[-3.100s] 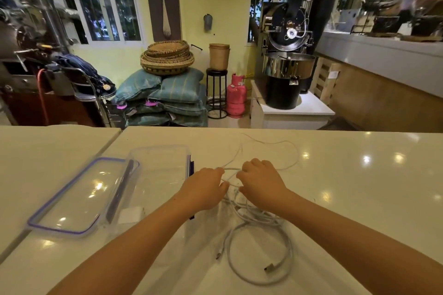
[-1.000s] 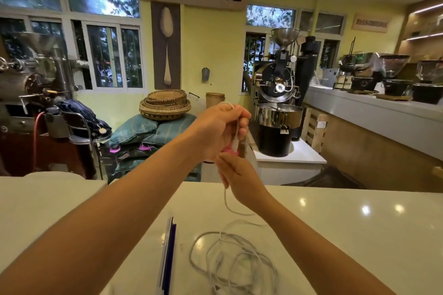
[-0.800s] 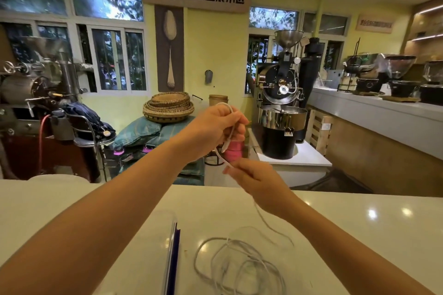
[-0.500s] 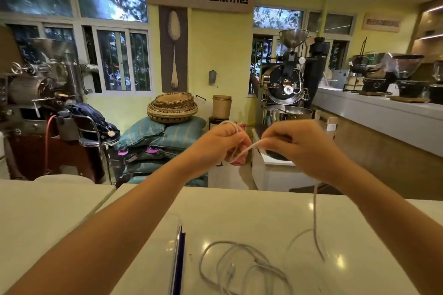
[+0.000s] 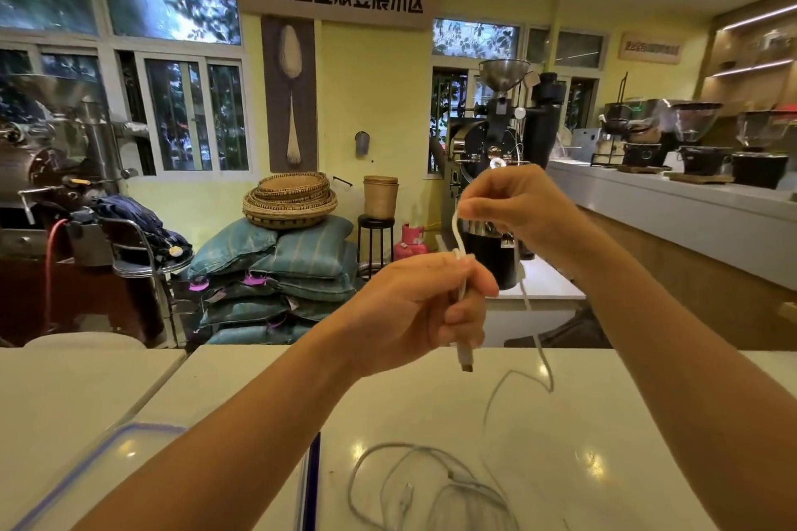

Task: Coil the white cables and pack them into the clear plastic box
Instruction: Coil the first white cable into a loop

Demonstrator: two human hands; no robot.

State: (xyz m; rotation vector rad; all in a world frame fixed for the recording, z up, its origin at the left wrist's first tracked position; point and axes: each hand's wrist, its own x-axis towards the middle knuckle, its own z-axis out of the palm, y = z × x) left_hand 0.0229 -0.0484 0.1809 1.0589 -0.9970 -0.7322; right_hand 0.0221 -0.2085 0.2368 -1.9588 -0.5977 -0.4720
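Head view: we hold one white cable (image 5: 456,231) above the desk (image 5: 625,414). Our left hand (image 5: 425,308) grips it near the plug, which hangs below the fist. Our right hand (image 5: 515,207), at 1 o'clock from the left, pinches the next stretch. We judge the coiling is at its first loop, and next the trailing slack needs winding round. Other cables (image 5: 431,483) lie loose at 6 o'clock, the clear plastic box (image 5: 311,474) at 7 o'clock.

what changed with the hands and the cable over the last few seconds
Both hands left the pile and lifted one white cable. The left hand now grips it lower, plug hanging below; the right hand has risen above it, pinching the cable. The loose cables and clear lid stayed on the counter.
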